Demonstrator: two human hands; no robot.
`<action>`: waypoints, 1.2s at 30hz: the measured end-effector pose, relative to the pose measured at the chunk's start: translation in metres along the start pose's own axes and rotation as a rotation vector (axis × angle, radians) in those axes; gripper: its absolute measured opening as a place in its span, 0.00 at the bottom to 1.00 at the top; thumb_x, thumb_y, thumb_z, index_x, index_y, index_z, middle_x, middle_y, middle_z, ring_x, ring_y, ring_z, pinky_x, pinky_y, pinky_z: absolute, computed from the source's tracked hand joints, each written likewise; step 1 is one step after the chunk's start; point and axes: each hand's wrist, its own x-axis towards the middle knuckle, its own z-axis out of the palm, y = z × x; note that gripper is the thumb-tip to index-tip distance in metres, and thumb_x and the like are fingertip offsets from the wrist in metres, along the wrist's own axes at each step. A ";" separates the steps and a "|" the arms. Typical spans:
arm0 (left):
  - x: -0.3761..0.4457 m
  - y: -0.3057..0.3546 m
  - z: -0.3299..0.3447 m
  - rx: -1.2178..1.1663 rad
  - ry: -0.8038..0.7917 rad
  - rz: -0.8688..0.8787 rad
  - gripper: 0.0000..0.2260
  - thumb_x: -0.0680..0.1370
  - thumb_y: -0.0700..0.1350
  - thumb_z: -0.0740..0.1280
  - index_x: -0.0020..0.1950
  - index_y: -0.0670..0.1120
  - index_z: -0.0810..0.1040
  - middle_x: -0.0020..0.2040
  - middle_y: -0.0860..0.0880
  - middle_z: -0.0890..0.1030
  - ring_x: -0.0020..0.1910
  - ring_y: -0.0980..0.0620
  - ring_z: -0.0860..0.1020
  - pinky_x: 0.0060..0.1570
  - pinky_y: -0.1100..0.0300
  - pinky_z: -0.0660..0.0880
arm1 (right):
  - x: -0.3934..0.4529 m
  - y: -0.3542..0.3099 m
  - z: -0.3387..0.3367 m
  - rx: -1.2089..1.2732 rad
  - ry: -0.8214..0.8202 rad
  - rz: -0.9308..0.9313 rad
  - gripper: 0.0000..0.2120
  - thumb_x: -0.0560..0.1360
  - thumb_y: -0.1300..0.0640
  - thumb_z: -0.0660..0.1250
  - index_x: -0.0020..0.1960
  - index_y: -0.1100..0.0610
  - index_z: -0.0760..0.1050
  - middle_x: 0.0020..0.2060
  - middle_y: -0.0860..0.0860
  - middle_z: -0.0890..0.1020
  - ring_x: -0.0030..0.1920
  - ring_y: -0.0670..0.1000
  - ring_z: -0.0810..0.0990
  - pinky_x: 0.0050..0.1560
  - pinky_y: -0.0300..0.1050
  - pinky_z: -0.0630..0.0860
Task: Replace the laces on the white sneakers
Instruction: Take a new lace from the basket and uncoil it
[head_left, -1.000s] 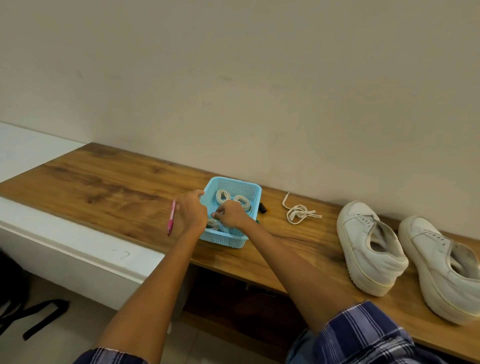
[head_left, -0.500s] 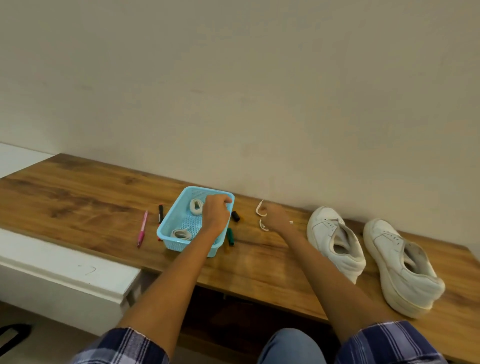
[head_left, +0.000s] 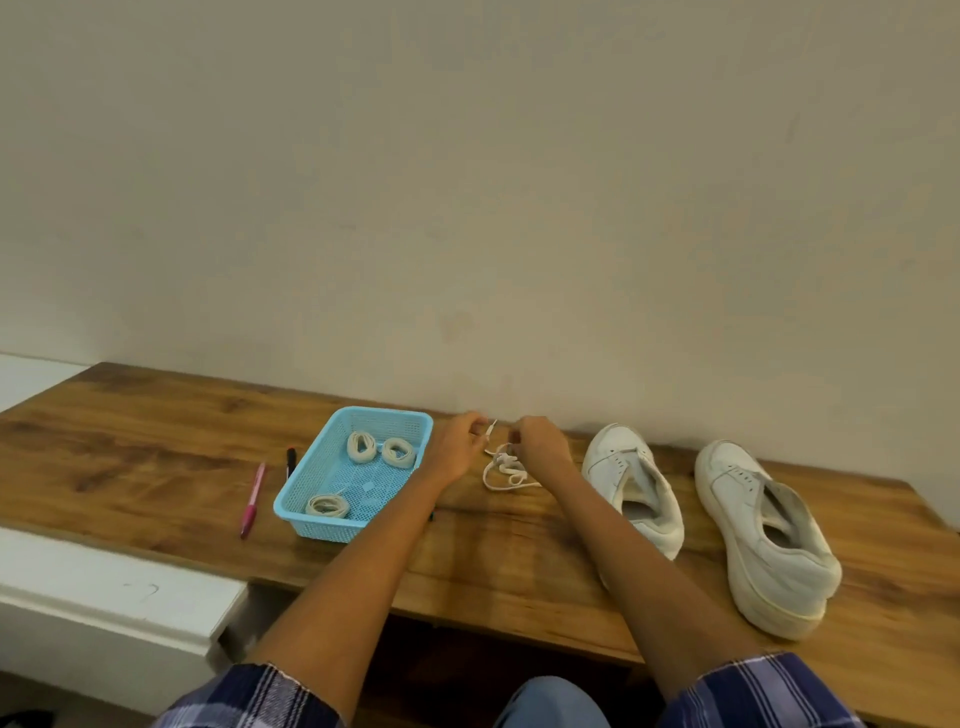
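Where plaid sleeves (head_left: 249, 693) meet bare forearms, a glossy wood-grain bench (head_left: 156, 457) runs to a plain beige wall (head_left: 467, 182). On it sit a pink pen (head_left: 252, 500), a blue mesh basket (head_left: 332, 525) of coiled laces (head_left: 361, 446) and two white sneakers (head_left: 631, 483), unlaced. Between basket and sneakers, left hand (head_left: 457, 447) and right hand (head_left: 537, 447) pinch a loose white lace (head_left: 504, 470).

Wooden bench top (head_left: 156, 457): spans lower half of frame, brown grain. Pink pen (head_left: 252, 500): lower left, lying on bench. Black marker (head_left: 291, 461): just right of pen, apart from it. Beige wall (head_left: 467, 182): upper frame. White ledge (head_left: 104, 597): lower left corner.
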 end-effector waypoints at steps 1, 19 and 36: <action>0.001 0.010 0.001 -0.018 -0.025 0.008 0.14 0.77 0.38 0.66 0.62 0.41 0.75 0.57 0.44 0.80 0.57 0.48 0.78 0.54 0.63 0.71 | -0.002 -0.001 -0.010 0.060 0.023 -0.025 0.08 0.76 0.62 0.65 0.52 0.62 0.80 0.48 0.59 0.83 0.47 0.56 0.80 0.47 0.45 0.73; -0.032 0.175 -0.043 -0.167 0.276 0.155 0.10 0.76 0.45 0.69 0.52 0.40 0.83 0.49 0.46 0.84 0.47 0.48 0.80 0.44 0.64 0.71 | -0.088 0.005 -0.175 1.050 0.286 0.016 0.26 0.76 0.60 0.65 0.71 0.60 0.63 0.51 0.55 0.78 0.46 0.52 0.80 0.38 0.42 0.81; -0.076 0.228 -0.075 -0.653 0.092 0.064 0.08 0.78 0.38 0.62 0.46 0.40 0.81 0.39 0.44 0.82 0.28 0.55 0.78 0.31 0.65 0.78 | -0.136 0.006 -0.204 1.098 0.106 -0.183 0.09 0.78 0.68 0.61 0.54 0.63 0.77 0.41 0.56 0.81 0.38 0.49 0.82 0.39 0.37 0.80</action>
